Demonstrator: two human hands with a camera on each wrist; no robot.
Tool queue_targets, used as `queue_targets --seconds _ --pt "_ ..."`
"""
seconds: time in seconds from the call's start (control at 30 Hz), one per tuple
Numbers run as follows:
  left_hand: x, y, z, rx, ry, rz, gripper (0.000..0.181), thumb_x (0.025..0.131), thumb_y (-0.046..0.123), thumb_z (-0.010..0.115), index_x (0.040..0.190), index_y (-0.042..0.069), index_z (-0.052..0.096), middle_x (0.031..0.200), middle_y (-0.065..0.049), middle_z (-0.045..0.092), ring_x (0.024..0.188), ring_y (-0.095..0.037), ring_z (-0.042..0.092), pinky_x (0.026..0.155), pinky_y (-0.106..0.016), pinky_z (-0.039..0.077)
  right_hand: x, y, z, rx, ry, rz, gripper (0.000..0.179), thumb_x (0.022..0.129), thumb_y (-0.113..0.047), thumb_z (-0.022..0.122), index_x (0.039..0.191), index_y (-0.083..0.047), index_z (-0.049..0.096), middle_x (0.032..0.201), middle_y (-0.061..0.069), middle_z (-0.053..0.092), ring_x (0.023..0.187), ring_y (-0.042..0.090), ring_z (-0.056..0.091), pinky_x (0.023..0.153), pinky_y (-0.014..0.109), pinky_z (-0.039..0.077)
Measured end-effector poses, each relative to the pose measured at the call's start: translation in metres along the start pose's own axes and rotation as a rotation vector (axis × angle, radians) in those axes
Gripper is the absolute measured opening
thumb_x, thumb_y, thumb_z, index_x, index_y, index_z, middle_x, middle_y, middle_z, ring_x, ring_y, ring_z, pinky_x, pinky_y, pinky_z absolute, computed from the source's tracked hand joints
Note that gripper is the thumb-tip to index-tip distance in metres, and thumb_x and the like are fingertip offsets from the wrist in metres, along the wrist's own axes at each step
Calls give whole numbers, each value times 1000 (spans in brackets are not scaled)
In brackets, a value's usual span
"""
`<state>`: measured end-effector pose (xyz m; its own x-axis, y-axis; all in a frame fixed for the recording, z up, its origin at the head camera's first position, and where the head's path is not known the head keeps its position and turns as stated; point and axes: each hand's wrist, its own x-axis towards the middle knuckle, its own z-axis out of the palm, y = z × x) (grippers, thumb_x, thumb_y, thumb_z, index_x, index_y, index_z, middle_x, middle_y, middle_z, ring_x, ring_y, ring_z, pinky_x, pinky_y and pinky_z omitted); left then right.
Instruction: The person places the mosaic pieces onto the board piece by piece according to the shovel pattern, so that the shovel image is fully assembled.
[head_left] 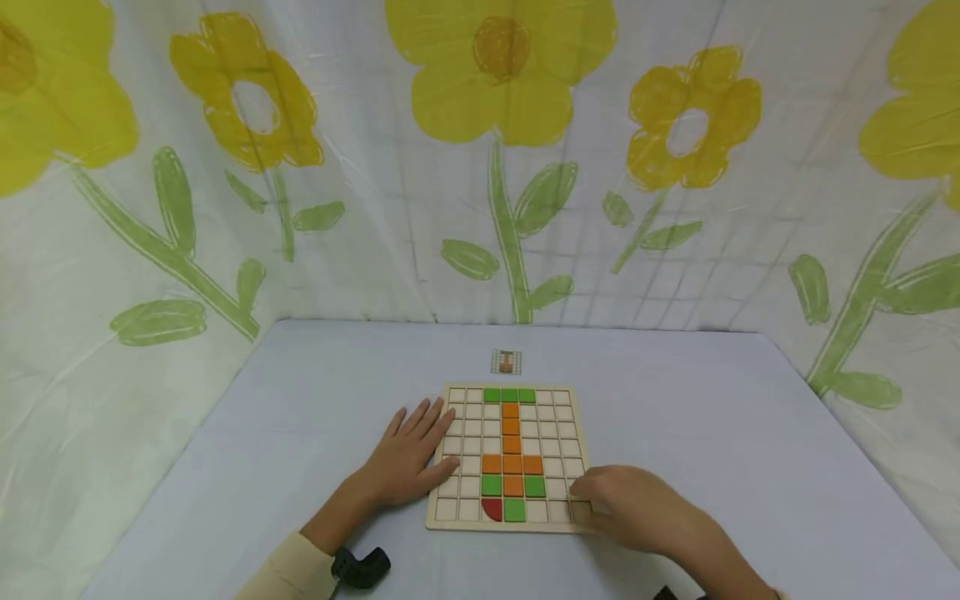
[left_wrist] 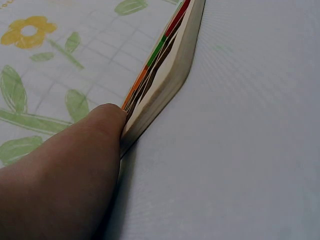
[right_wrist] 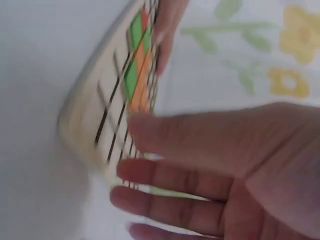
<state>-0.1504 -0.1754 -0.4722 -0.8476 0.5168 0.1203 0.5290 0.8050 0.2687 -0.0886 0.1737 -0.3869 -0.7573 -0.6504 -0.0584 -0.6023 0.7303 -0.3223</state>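
Note:
A wooden grid board (head_left: pixel 504 527) lies flat on the table, with colored tiles set in its squares. Three green tiles (head_left: pixel 509 396) form the far row, and a column of orange tiles (head_left: pixel 511 427) runs down toward more green ones. A red quarter-circle tile (head_left: pixel 492 509) sits in the nearest row, left of a green tile (head_left: pixel 514 510). My left hand (head_left: pixel 405 464), fingers spread, rests against the board's left edge with fingertips and thumb over the rim. Over the near right corner is my right hand (head_left: pixel 637 507), blurred; the right wrist view shows its thumb and fingers apart, holding nothing visible.
A small pattern card (head_left: pixel 506 362) lies beyond the board's far edge. The table (head_left: pixel 675 400) has a pale cover, and a curtain (head_left: pixel 360 250) with printed yellow flowers hangs behind it. A black wrist device (head_left: pixel 362 568) is near the left sleeve.

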Motion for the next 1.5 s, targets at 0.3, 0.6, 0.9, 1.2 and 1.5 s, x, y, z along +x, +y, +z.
queue_targets --seconds 0.3,0.6,0.9,1.2,1.5 --pt "2 2 -3 2 -6 -4 78 102 60 38 161 11 24 166 -12 16 152 -31 11 117 -57 6 -4 53 4 -91 61 248 35 76 10 78 71 -15 54 71 -5 45 61 12 41 55 28 38" --pt "1 2 -5 -20 13 12 77 102 57 42 160 9 27 165 -14 18 151 -34 13 117 -59 7 0 55 2 7 51 238 31 74 12 77 72 -14 60 74 -6 48 65 12 44 58 28 42" --pt "-2 2 -3 -9 13 5 77 102 58 40 160 9 27 165 -13 18 151 -33 14 117 -58 8 1 53 2 8 33 229 30 74 8 80 76 -14 60 74 -7 48 66 12 44 59 29 41" --pt "-2 3 -3 -13 12 8 76 102 57 41 160 9 27 165 -13 18 151 -34 15 117 -59 9 -1 55 2 -14 46 167 29 74 6 81 76 -14 60 74 -8 47 65 10 43 58 27 40" --pt "-1 2 -3 1 6 2 77 102 58 40 160 10 25 165 -12 17 151 -33 14 117 -57 8 1 52 2 -21 33 196 25 75 5 79 77 -13 62 75 -7 49 66 11 45 58 28 43"
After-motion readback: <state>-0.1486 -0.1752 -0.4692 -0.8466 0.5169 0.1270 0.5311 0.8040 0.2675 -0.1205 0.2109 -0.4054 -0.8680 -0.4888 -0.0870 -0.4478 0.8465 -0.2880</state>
